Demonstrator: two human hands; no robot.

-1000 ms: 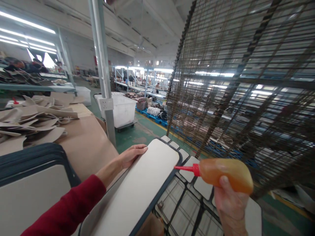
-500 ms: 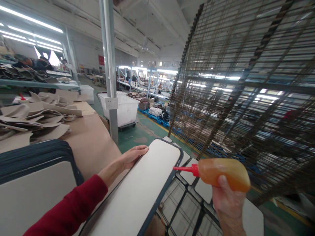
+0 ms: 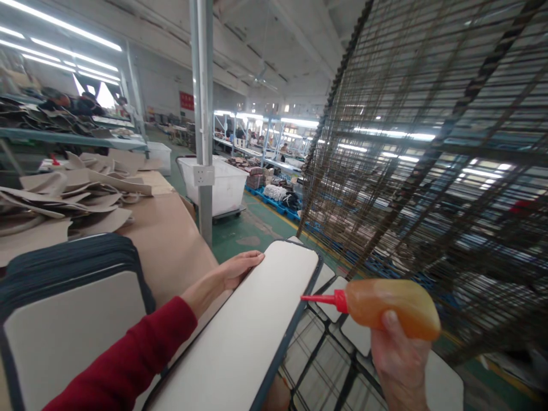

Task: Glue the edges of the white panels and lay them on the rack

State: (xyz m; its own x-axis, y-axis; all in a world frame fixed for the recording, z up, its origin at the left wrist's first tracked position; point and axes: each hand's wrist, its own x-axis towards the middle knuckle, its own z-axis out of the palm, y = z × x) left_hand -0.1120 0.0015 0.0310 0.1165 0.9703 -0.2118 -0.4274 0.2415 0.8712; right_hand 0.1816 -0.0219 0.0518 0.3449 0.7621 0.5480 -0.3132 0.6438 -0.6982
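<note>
My left hand point(image 3: 233, 272) grips the far left edge of a long white panel with a dark blue border point(image 3: 252, 325), held out in front of me; its thumb lies along the edge. My right hand point(image 3: 396, 357) is closed round an amber squeeze bottle with a red nozzle point(image 3: 385, 305). The nozzle tip touches the panel's right border. A red sleeve covers my left forearm.
A stack of similar white panels point(image 3: 64, 319) lies at lower left on a brown-papered table point(image 3: 166, 240) with beige cut pieces point(image 3: 64, 197). A tall wire drying rack point(image 3: 428, 160) fills the right. Small white pieces point(image 3: 338, 291) lie on a wire shelf below. A steel post point(image 3: 203, 114) and white bin point(image 3: 220, 191) stand behind.
The view has drifted left, so everything sits further right in frame. Both hands keep their hold; the nozzle stays at the panel's right edge.
</note>
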